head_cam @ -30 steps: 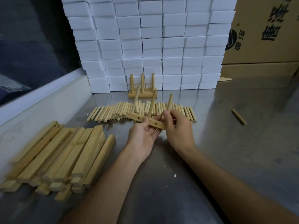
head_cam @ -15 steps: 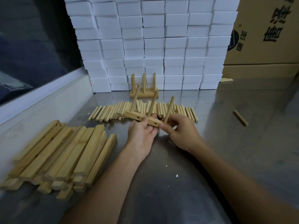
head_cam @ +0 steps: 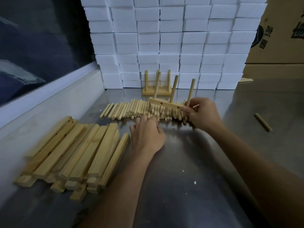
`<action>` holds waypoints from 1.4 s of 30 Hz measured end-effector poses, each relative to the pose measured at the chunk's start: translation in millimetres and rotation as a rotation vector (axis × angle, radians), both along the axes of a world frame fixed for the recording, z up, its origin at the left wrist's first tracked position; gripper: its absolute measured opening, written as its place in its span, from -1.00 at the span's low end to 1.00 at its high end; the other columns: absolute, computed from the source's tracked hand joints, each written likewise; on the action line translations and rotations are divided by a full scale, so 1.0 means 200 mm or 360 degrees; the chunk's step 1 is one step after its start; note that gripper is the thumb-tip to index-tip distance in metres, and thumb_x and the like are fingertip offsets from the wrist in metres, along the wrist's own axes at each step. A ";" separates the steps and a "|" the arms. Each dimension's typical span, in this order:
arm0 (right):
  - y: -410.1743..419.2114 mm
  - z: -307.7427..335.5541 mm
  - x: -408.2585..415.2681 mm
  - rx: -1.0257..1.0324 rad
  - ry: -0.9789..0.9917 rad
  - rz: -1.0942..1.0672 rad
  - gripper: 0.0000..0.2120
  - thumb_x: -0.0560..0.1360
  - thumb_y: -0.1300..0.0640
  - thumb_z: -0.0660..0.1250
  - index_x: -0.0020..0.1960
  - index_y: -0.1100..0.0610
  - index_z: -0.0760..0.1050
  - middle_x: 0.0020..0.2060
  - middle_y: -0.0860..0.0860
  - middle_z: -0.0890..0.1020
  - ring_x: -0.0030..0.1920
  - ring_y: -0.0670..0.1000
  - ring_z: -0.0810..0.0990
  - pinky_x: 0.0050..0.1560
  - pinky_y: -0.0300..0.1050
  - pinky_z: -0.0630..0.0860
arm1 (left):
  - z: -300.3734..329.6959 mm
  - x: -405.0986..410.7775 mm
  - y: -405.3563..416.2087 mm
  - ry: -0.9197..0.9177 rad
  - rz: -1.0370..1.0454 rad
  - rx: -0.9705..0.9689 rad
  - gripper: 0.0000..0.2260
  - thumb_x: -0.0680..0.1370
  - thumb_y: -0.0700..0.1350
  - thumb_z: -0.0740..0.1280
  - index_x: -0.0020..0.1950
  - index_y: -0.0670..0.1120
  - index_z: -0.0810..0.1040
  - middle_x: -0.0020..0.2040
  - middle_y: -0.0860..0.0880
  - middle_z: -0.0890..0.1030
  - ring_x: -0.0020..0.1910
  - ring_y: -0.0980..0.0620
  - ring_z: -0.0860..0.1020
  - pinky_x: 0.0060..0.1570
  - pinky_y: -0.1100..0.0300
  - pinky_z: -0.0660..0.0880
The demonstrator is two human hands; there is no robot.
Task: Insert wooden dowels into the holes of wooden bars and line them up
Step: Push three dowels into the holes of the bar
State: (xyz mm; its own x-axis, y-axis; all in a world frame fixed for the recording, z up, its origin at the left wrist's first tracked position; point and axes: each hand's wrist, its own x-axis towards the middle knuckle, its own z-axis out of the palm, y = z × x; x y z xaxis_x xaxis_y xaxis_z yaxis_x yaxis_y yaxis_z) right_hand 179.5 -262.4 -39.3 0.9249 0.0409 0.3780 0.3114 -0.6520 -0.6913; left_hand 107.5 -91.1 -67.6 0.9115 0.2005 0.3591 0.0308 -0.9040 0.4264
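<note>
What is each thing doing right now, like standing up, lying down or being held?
Bar with three sticks: held up by the right hand, sticks pointing up.
Left hand: holds nothing, fingers reach the loose sticks.
Loose sticks: lying in a row.
Plain bars: lying in a pile.
Finished piece: standing by the white blocks.
Lone stick: lying apart, on the right.

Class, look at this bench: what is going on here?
A person is fitting dowels into wooden bars. The right hand holds up a bar with three dowels standing in it. The left hand reaches to the row of loose dowels on the table. A finished piece stands behind; spare bars lie on the left.
</note>
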 end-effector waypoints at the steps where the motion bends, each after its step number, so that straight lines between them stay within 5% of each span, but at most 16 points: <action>1: 0.01 0.01 0.05 0.0015 0.0040 0.0004 -0.92 0.54 0.05 0.43 -0.07 0.06 0.63 -0.27 -0.10 0.62 -0.21 -0.03 0.64 -0.06 0.08 0.65 | -0.01 0.01 0.00 -0.0008 0.0007 0.0010 -0.94 0.56 -0.06 0.25 0.00 0.03 0.49 0.07 -0.01 0.47 0.14 -0.05 0.39 0.21 0.03 0.26; 6: 0.10 0.06 0.32 -0.0031 0.0047 0.0008 -0.87 0.52 0.05 0.45 -0.01 0.10 0.67 -0.26 -0.16 0.57 -0.21 -0.20 0.51 -0.21 -0.25 0.45 | -0.03 0.02 -0.01 -0.0036 0.0033 0.0058 -0.87 0.56 -0.02 0.21 0.08 0.03 0.47 0.12 -0.02 0.44 0.16 -0.05 0.36 0.17 0.01 0.23; 10: 0.17 0.11 0.52 -0.0058 0.0113 0.0004 -0.82 0.51 0.09 0.48 -0.03 0.21 0.67 -0.15 0.03 0.67 -0.13 -0.02 0.64 0.00 -0.06 0.62 | -0.03 0.03 -0.02 -0.0019 0.0057 0.0078 -0.84 0.56 0.00 0.20 0.11 0.04 0.45 0.14 -0.01 0.43 0.17 -0.04 0.35 0.15 0.01 0.21; 15: 0.24 0.08 0.66 -0.0321 0.0190 -0.0009 -0.82 0.47 0.09 0.52 -0.06 0.20 0.65 -0.33 -0.03 0.55 -0.33 -0.14 0.49 -0.37 -0.30 0.38 | -0.04 0.04 -0.02 -0.0010 0.0079 0.0055 -0.83 0.57 0.03 0.20 0.13 0.06 0.44 0.15 0.01 0.42 0.17 -0.02 0.34 0.12 0.03 0.19; 22: 0.28 0.04 0.74 -0.0365 0.0240 -0.0041 -0.79 0.42 0.21 0.56 -0.01 0.29 0.65 -0.09 0.15 0.70 -0.07 0.06 0.68 0.02 -0.05 0.64 | -0.05 0.05 -0.01 -0.0030 0.0073 0.0023 -0.84 0.56 0.03 0.20 0.13 0.07 0.43 0.11 0.04 0.39 0.12 0.03 0.32 0.07 0.08 0.14; 28: 0.31 0.01 0.77 -0.0348 0.0222 -0.0097 -0.81 0.46 0.13 0.52 -0.04 0.25 0.67 -0.16 0.13 0.70 -0.17 0.04 0.66 -0.12 -0.09 0.62 | -0.06 0.05 -0.01 -0.0044 0.0080 0.0003 -0.87 0.57 0.04 0.20 0.09 0.10 0.41 0.04 0.09 0.32 0.03 0.11 0.20 0.04 0.11 0.09; 33: 0.34 0.00 0.79 -0.0442 0.0220 -0.0184 -0.75 0.47 0.08 0.49 0.06 0.18 0.59 -0.05 0.12 0.64 -0.04 0.11 0.64 0.04 0.03 0.63 | -0.07 0.05 -0.01 -0.0043 0.0076 -0.0012 -0.86 0.57 0.04 0.20 0.11 0.10 0.42 0.04 0.10 0.33 0.03 0.12 0.20 0.04 0.12 0.07; 42: 0.38 0.05 0.74 -0.0518 0.0110 -0.0294 -0.89 0.48 0.18 0.41 -0.03 0.18 0.53 -0.11 0.10 0.62 -0.08 0.12 0.62 0.01 0.02 0.62 | -0.07 0.06 -0.01 -0.0040 0.0074 -0.0032 -0.87 0.56 0.05 0.21 0.09 0.11 0.41 0.04 0.11 0.33 0.02 0.13 0.20 0.04 0.13 0.07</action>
